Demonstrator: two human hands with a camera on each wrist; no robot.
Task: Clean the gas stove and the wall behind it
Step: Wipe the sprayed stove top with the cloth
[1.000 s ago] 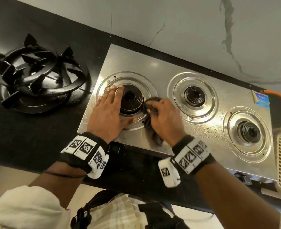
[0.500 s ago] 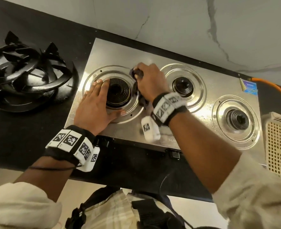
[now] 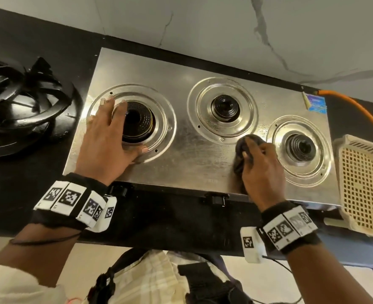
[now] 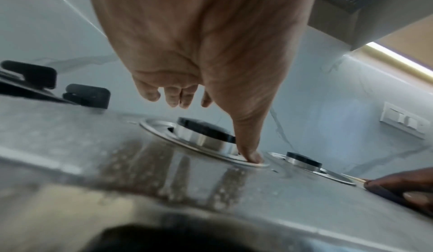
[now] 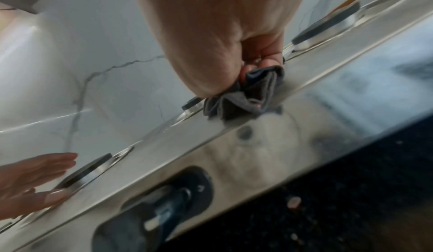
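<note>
our right hand [image 3: 261, 170] grips the bunched cloth [image 3: 241, 156] on the gas stove [image 3: 192, 154] between two burners while our flat, empty left hand [image 3: 105, 139] steadies it, so we should press evenly around each ring.

The left hand [image 3: 106, 141] lay flat, palm down, fingers [image 3: 106, 106] straight and spread forward, the thumb [image 4: 248, 145] stretched out to the side with its tip pressed down. The right hand [image 3: 261, 170] was curled into a loose fist, its fingers [image 5: 260, 65] bunched round a dark cloth [image 5: 243, 96]. Both forearms reached forward, roughly parallel, well apart, each wrist wrapped in a black band carrying white marker tags.
</note>
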